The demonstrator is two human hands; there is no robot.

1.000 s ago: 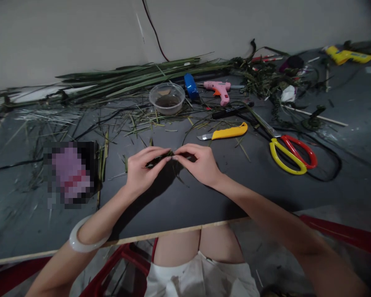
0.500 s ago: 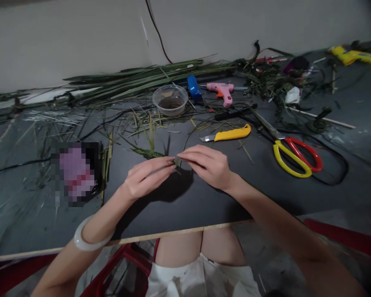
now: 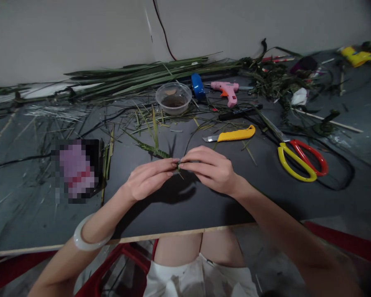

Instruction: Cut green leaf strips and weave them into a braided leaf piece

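Observation:
A braided green leaf piece [image 3: 153, 149] with long loose blades at its far end runs up and left from my fingertips, above the dark table. My left hand [image 3: 150, 177] pinches its near end between thumb and fingers. Touching those fingertips from the right, my right hand [image 3: 208, 167] is closed on the same end of the piece. A thin strand pokes down below the fingertips. The exact grip is partly hidden by the fingers. A yellow box cutter [image 3: 236, 134] lies just beyond my right hand, its blade out.
Scissors [image 3: 298, 159] with red and yellow handles lie at the right. Behind are a clear bowl [image 3: 173, 108], blue tape roll [image 3: 198, 86], pink glue gun [image 3: 227, 91] and long leaves [image 3: 136, 78]. A pixelated purple object [image 3: 77, 167] sits left, near the table's wooden edge [image 3: 185, 234].
The view has shifted slightly. The fingertips of both hands have come closer together on the braided piece, and my right fingers now overlap its end more.

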